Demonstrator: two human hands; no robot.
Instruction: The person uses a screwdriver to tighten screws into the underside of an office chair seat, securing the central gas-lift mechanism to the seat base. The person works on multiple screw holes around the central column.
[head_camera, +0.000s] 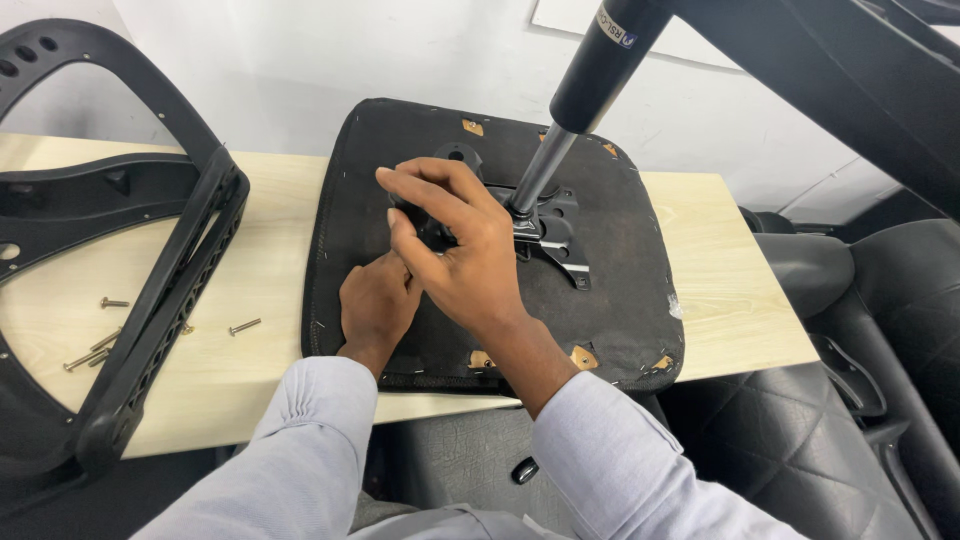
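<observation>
An upturned black chair seat (620, 290) lies on a light wooden table (740, 290). A black metal mechanism plate (560, 235) is fixed at its middle, with a gas-lift cylinder (590, 75) rising from it. My right hand (460, 245) curls over a black part at the plate's left end, fingers closed on it. My left hand (375, 305) sits just below it on the seat underside, fingertips tucked under the right hand; what they hold is hidden.
A black plastic chair back frame (170, 270) lies on the table's left side. Several loose bolts (243, 326) are scattered beside it. Black chair base legs (860, 70) cross the upper right. Padded black seats (800, 420) stand at right below the table edge.
</observation>
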